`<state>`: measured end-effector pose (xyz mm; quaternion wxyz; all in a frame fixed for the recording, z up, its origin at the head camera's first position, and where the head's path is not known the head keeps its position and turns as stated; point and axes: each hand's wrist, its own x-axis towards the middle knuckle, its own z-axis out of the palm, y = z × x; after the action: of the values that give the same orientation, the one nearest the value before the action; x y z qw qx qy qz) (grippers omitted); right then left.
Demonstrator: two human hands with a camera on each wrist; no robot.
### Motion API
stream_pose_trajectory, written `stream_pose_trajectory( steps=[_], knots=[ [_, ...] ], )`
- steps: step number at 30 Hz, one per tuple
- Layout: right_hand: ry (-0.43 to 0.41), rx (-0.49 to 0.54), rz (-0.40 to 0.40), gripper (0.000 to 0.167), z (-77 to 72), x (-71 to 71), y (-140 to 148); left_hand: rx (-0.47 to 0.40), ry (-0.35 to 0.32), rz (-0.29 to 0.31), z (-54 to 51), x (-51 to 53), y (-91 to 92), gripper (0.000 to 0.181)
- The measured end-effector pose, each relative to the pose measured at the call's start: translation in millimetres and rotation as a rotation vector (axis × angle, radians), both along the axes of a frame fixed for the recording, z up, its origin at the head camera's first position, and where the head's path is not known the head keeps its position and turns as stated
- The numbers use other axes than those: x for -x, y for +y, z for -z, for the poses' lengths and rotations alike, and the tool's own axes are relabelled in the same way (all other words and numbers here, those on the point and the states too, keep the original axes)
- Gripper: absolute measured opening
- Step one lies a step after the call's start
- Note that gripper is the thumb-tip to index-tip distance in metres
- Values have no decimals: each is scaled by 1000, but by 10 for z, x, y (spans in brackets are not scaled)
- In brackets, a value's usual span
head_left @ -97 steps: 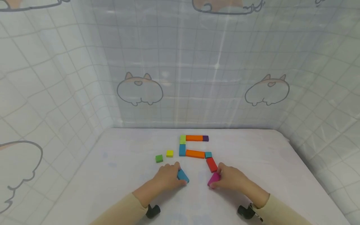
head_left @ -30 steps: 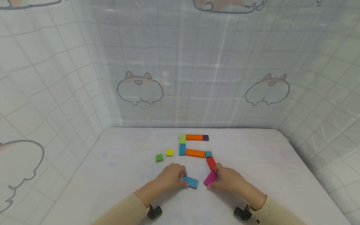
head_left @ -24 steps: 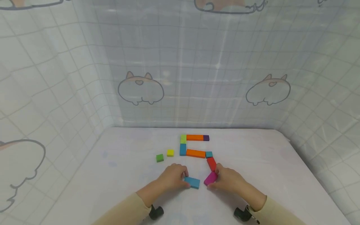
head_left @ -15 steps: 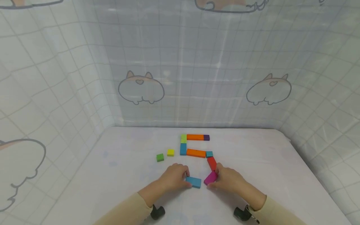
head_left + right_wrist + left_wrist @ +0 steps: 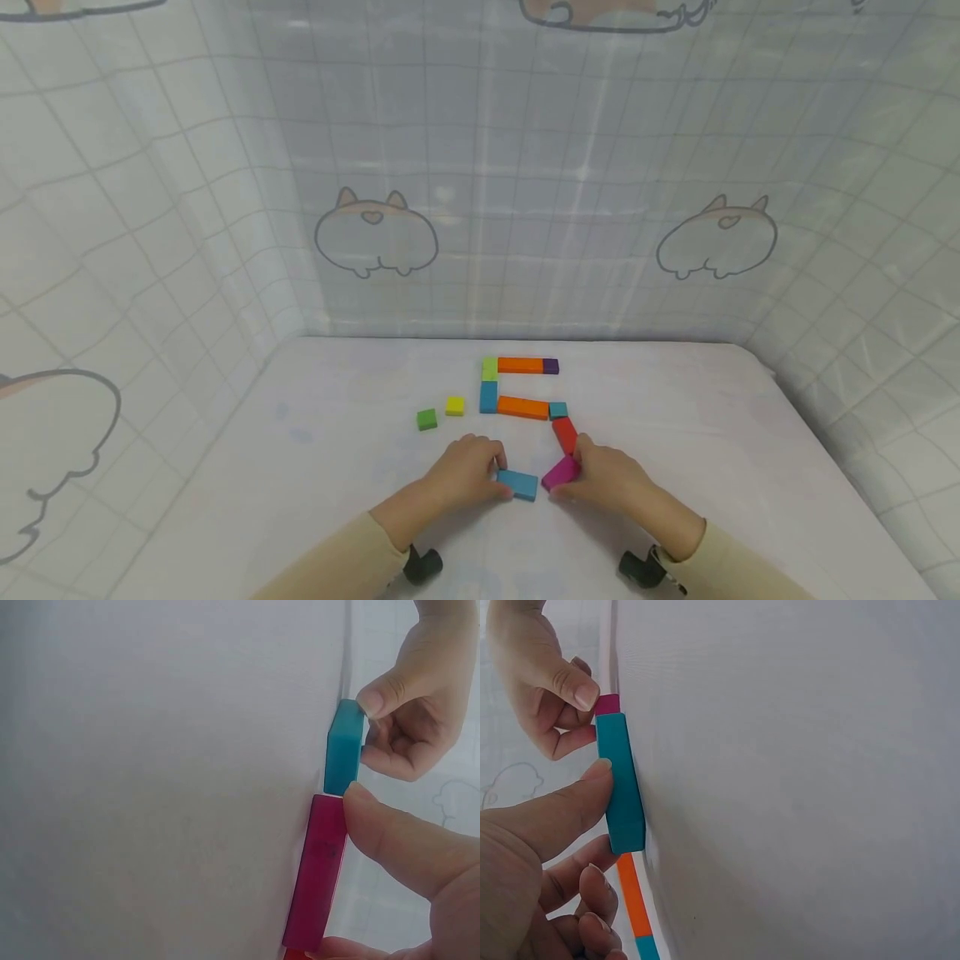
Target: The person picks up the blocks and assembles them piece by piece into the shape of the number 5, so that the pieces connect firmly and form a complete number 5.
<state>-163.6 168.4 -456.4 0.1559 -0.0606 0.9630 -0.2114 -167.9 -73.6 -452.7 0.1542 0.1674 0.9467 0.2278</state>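
Thumb against fingers, the left hand pinches a blue block by its left end on the white table. Facing it, the right hand pinches a magenta block. From where I stand, both pieces lie between the hands, ends just beside each other, a red block just beyond the magenta.

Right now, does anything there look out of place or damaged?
The small green block and small yellow block lie apart from the lined-up blocks, like strays. The lower orange block slants slightly, unlike the upper orange block. The magenta block bears a faint dark smudge; dirt or damage, I cannot tell.
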Motion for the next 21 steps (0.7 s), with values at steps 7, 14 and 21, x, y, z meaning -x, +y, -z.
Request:
stream_pose_trajectory(
  steps=[7,14,21],
  knots=[
    [-3,-11,13,61,-13,-2,-8,2,-5,-4,-17,4,22,32],
    [-16,-8,15,62,-69,-12,-43,-3,-6,2,-22,15,20,31],
    [5,-6,6,64,-112,-46,-60,2,-1,14,-33,20,20,32]
  ],
)
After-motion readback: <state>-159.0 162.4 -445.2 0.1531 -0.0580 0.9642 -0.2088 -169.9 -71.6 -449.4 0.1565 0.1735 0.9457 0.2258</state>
